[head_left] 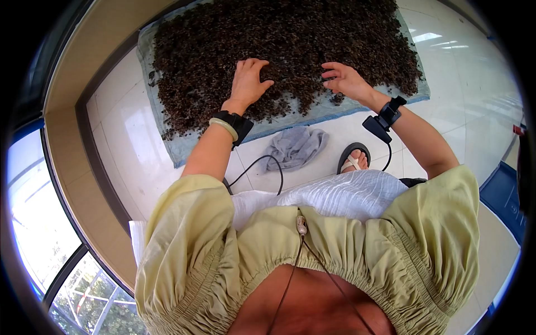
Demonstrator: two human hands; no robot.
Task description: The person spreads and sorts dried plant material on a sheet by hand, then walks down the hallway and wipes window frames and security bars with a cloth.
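A thick layer of small dark brown dried pieces covers most of a pale blue-green cloth on the floor; their exact kind is too small to make out. Over the near part of the layer is my left hand, fingers curved and thumb held apart, with nothing visible in it. To its right, my right hand hovers at the layer's near edge, its fingers spread and pointing left. Between the two hands the dark pieces thin out toward the cloth's near edge. Both wrists wear black strapped devices.
A crumpled grey rag lies on the white tiled floor just before the cloth. My sandalled foot stands right of it. A black cable loops near my lap. Windows line the left side, and a blue plastic object is at the right.
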